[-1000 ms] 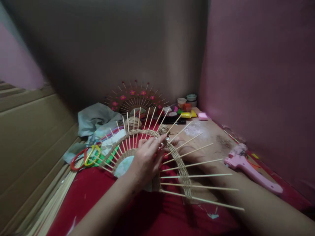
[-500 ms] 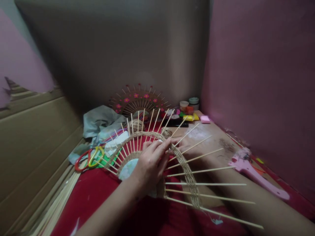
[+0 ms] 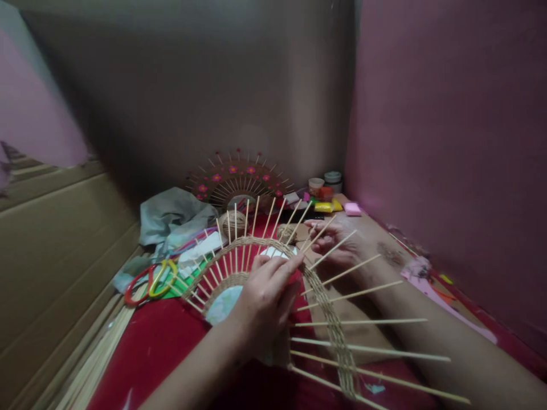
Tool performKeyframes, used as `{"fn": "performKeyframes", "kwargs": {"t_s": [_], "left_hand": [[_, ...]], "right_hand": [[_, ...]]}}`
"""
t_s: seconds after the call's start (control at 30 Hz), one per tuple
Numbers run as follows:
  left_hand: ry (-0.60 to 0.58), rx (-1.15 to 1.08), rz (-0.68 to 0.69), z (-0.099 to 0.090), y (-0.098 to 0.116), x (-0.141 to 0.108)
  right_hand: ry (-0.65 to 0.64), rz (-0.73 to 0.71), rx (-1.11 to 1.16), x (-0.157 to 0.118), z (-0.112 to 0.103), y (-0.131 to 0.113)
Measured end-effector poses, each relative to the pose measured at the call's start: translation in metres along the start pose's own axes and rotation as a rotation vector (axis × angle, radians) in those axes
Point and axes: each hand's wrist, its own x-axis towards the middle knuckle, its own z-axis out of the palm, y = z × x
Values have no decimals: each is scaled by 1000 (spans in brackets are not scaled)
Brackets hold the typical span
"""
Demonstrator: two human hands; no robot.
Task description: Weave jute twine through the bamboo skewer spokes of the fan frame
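A half-round fan frame of thin wooden sticks [image 3: 363,322] stands tilted before me, its sticks spreading outward. Braided twine bands cross them: an inner one and an outer band [image 3: 327,302]. A pale, mottled half-disc [image 3: 224,304] forms the centre. My left hand [image 3: 267,293] is closed on the frame, fingertips at the outer band near the top. Behind the sticks on the right, my right hand [image 3: 335,242] has its fingers curled together; what they pinch is too small to make out. Two twine balls lie beyond the frame, one [image 3: 233,223] left and one [image 3: 286,233] nearer my right hand.
Red-and-yellow-handled scissors [image 3: 151,282] lie at left beside a grey cloth [image 3: 175,213] and a bundle of sticks [image 3: 100,356]. A flower-decorated fan [image 3: 239,173] leans at the back. Small tubs [image 3: 332,181] and coloured packets [image 3: 327,206] stand back right; a pink glue gun [image 3: 444,304] lies right.
My right hand has moved away from the outer band, up and to the right behind the sticks. My left hand keeps its hold; the frame has tilted and shifted slightly downward.
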Motion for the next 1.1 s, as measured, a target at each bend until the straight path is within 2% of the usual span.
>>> {"fn": "performKeyframes", "kwargs": {"t_s": [0.13,0.37,0.63,0.83,1.0,1.1], "left_hand": [[-43,-40,4,7,2,-3],[-62,-53,13,13,5,-4],[-77,-74,38,14,8,-5],[-65,-78,51,17,9,-6],[-94,-74,48,16,15,-6],[-105,-68,38,17,19,-7]], "right_hand": [[48,-14,12,-2,3,-7],[40,-190,23,-3,11,-5],[137,-243,86,1,22,-10],[109,-150,89,11,12,-9],[15,-32,76,20,-9,-13],[-51,-22,84,22,-14,-12]]}}
